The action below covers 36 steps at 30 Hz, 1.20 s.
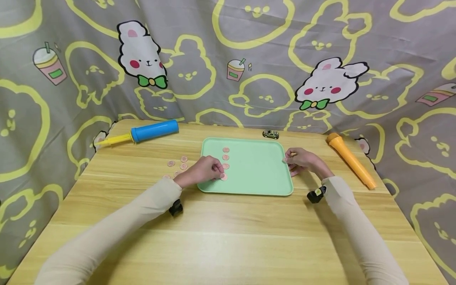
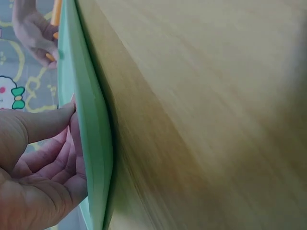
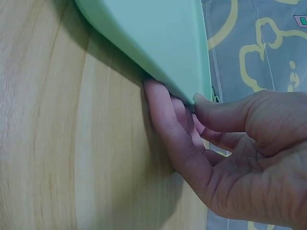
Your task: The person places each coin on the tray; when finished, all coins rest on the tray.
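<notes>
A light green tray lies on the wooden table. Over its left part, my left hand pinches a copper-coloured coin between thumb and fingertips, low over the tray's surface. Three similar coins form a column on the tray just beyond that coin. At the opposite side, my right hand grips the tray's right rim; in the right wrist view the thumb is on top of the rim and the fingers curl beneath it.
Several loose coins lie on the table left of the tray, partly hidden by my left hand. A blue and yellow hand pump stands off at the back left, a toy car behind the tray, an orange toy microphone at right. A patterned curtain borders the table.
</notes>
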### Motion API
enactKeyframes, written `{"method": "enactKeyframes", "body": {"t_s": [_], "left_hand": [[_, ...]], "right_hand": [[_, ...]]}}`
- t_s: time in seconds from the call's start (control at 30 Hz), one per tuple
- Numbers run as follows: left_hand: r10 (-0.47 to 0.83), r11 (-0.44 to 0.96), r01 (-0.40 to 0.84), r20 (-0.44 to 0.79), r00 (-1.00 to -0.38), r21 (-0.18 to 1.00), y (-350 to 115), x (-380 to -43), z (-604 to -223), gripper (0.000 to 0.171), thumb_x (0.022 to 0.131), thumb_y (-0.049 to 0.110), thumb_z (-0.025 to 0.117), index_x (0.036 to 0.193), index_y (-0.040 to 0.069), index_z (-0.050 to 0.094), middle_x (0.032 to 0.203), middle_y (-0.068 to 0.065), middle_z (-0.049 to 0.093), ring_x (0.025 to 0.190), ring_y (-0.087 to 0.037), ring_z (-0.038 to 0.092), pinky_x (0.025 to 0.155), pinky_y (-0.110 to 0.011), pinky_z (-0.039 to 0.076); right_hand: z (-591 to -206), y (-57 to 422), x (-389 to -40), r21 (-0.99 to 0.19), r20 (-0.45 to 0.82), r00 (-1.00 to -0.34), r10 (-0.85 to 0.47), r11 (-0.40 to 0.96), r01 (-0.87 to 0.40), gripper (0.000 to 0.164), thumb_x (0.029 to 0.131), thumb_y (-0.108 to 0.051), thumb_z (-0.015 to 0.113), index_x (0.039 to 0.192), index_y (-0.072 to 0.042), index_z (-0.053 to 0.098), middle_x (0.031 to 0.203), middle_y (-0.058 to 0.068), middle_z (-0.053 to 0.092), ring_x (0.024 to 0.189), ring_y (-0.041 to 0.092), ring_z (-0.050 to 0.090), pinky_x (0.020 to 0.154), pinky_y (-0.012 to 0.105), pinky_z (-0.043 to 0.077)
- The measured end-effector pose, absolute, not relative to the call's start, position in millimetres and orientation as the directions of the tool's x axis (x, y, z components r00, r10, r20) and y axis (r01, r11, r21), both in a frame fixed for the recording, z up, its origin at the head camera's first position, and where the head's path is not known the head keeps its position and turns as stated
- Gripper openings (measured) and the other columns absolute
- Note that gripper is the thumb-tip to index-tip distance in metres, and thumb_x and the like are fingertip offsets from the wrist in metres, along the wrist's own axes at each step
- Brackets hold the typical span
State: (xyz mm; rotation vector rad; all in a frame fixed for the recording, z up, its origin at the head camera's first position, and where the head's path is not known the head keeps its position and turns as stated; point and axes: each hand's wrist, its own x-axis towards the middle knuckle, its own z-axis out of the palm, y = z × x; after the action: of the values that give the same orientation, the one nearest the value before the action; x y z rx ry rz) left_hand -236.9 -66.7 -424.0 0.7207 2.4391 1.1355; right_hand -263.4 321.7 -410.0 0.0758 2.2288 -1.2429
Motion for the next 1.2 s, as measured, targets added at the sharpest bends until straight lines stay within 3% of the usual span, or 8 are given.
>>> {"method": "enactKeyframes", "body": {"t_s": [0.27,0.83,1.2], "left_hand": [[0.567,0.580,0.340,-0.068,-0.821,0.740,-62.9,-236.5,-422.2,0.008,0.094,0.005,0.075,0.087,0.002,0.072,0.078,-0.003,0.067,0.067,-0.010,0.049,0.066,-0.022,0.043],[0.530,0.594,0.300,-0.082,-0.844,0.747,-62.9,-239.1,-427.0,0.014,0.095,0.007,0.075,0.084,0.004,0.067,0.075,-0.002,0.061,0.067,-0.012,0.049,0.066,-0.025,0.042],[0.580,0.574,0.312,-0.106,-0.808,0.757,-63.2,-243.8,-424.3,0.011,0.098,0.009,0.072,0.089,0.005,0.066,0.075,-0.003,0.063,0.066,-0.012,0.054,0.067,-0.024,0.045]], "right_hand": [[-410.2,321.0,-265.9,-0.756,-0.526,-0.822,-0.220,0.562,0.334,0.017,0.110,-0.006,0.049,0.121,0.006,0.044,0.082,0.006,0.060,0.072,0.013,0.063,0.066,0.032,0.063],[-411.4,319.6,-264.8,-0.761,-0.525,-0.823,-0.218,0.552,0.340,0.020,0.110,-0.006,0.050,0.124,0.007,0.044,0.084,0.007,0.060,0.073,0.013,0.063,0.068,0.032,0.064],[-410.2,321.5,-264.5,-0.763,-0.522,-0.822,-0.230,0.556,0.329,0.017,0.110,-0.005,0.049,0.121,0.008,0.045,0.083,0.006,0.060,0.072,0.013,0.063,0.068,0.032,0.064]]}}
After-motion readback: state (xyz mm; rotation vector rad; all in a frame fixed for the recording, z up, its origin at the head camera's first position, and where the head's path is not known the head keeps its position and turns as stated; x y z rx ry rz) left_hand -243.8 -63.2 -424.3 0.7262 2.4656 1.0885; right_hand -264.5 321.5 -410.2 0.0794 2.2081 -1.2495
